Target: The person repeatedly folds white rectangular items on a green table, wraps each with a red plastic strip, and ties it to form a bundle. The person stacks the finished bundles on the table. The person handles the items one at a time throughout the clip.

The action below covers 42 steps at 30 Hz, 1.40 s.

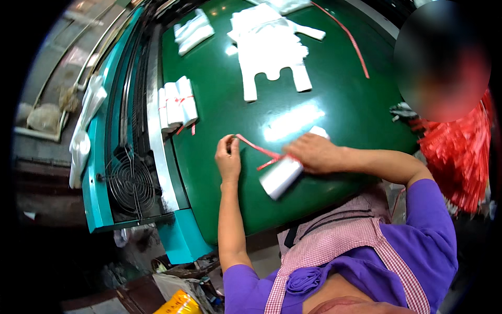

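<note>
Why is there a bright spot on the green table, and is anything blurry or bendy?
In the head view, white glare sits on the glossy green table, probably reflected light; the right grip on the white bundle looks slightly blurred; a round patch at upper right is heavily blurred; the teal frame bows, likely from the wide lens.

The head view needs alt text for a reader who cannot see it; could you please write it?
A person's left hand holds one end of a thin red plastic strip that runs to a rolled white plastic bundle under the right hand, on a glossy green tabletop. Flat white plastic bags lie farther off; white rolls tied in red sit at left.
</note>
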Each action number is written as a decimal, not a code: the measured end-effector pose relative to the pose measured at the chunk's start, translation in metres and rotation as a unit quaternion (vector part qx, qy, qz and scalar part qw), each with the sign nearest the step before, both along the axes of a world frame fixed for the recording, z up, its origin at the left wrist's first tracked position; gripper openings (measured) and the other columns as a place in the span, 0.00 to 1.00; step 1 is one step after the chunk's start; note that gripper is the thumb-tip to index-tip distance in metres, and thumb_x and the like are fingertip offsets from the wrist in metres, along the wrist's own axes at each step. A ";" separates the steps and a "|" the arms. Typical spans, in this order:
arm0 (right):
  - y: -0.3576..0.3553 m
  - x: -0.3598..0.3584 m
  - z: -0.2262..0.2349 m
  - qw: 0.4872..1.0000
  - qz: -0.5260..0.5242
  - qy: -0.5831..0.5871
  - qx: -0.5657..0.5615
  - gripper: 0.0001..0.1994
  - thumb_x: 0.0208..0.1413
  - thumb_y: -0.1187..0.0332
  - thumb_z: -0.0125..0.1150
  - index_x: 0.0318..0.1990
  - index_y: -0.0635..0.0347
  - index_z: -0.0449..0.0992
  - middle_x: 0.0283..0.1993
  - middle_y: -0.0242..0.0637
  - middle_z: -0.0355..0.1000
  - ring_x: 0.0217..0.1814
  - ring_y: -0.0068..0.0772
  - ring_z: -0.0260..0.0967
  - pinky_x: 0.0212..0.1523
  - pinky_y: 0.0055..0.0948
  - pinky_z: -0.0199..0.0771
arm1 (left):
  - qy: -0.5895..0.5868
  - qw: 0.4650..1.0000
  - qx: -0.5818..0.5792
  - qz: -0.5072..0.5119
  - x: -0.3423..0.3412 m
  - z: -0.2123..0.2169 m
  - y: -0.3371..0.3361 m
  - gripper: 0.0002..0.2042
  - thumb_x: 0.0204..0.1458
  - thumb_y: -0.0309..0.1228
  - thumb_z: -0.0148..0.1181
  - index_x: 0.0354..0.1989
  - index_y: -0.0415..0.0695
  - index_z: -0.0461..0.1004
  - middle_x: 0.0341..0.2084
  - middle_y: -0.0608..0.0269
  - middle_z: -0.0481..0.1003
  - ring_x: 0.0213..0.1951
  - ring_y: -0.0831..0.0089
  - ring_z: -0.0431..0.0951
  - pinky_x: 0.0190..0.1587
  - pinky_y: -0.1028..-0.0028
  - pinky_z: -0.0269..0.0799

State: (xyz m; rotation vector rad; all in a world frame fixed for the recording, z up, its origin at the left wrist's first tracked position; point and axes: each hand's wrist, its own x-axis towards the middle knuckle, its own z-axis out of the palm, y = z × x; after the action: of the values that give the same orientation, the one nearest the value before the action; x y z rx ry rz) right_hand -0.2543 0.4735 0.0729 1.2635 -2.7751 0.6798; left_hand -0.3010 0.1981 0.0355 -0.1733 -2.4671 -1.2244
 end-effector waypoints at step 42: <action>0.113 0.120 -0.007 0.995 0.026 -0.043 0.090 0.34 0.43 0.60 0.68 0.60 0.52 0.64 0.70 0.41 0.50 0.74 0.45 0.40 0.68 0.54 0.42 | 0.057 0.898 -0.276 -0.337 0.168 0.011 0.015 0.17 0.42 0.17 0.54 0.42 0.46 0.74 0.48 0.62 0.74 0.55 0.64 0.72 0.63 0.58 0.54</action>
State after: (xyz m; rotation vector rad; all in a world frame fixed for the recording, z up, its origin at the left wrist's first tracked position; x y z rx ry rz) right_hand -0.1345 0.5864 0.0657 1.3725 -2.9407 0.5081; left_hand -0.1327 0.2128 0.0463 -1.2987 -2.6601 -0.6346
